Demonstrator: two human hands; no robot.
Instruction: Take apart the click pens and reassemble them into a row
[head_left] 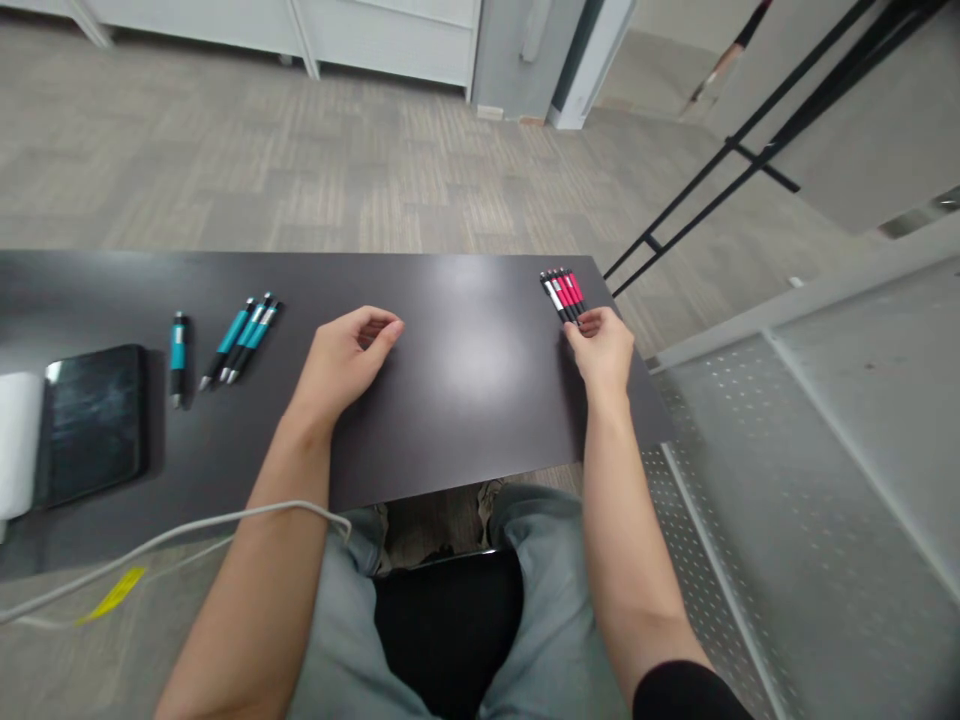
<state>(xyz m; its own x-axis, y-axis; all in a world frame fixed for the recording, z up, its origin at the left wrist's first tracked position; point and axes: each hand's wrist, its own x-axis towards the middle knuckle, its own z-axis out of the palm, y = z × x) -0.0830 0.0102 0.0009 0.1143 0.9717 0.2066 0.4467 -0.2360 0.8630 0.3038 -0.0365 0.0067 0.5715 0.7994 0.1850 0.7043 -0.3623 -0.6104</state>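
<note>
Near the right end of the dark table (450,430), my right hand (604,345) has its thumb and fingers closed at the lower ends of a row of pens. Several of these are red and black pens (570,287); the leftmost is a white and black pen (555,297). The fingers partly hide their ends. My left hand (349,360) rests loosely curled over the middle of the table, thumb against the fingers, with nothing visible in it. Left of it lie three teal and black pens (241,338) side by side, and a single teal and black pen (178,358) apart from them.
A black flat-screened device (94,425) lies at the left beside a white object (19,440) cut by the frame edge. A white cable (187,527) crosses my left forearm. A black metal frame (690,205) and a grey perforated panel (810,470) stand at the right.
</note>
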